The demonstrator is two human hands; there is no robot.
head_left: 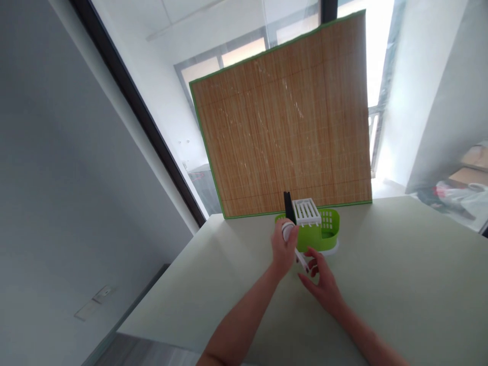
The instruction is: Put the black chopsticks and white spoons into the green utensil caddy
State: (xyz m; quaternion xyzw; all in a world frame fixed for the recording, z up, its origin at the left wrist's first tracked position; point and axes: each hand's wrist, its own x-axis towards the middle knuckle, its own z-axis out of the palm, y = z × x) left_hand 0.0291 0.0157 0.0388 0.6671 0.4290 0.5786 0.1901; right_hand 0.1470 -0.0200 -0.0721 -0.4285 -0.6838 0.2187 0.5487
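With the left hand as the centre of the dial and twelve pointing away from the person, the right hand [323, 285] sits near four o'clock. The left hand [282, 247] is wrapped around a white-and-black tool [290, 209], whose dark part points toward twelve and whose thin white end slants out toward five; what it is exactly cannot be told. The right hand is unclosed, thumb and fingers parted around that white end, and whether they touch it is not clear. A green basket [309, 238] stands on the desk [213, 269] toward two o'clock, a white slotted rack [307, 213] at its top and a white tray [335, 248] under it. A bamboo mat [282, 127] stands upright at twelve. Handling the tool well would likely mean a firm left grip, a light right-hand pinch on the slender end rather than a squeeze, and enough clearance for the dark part not to knock the rack close beside it.
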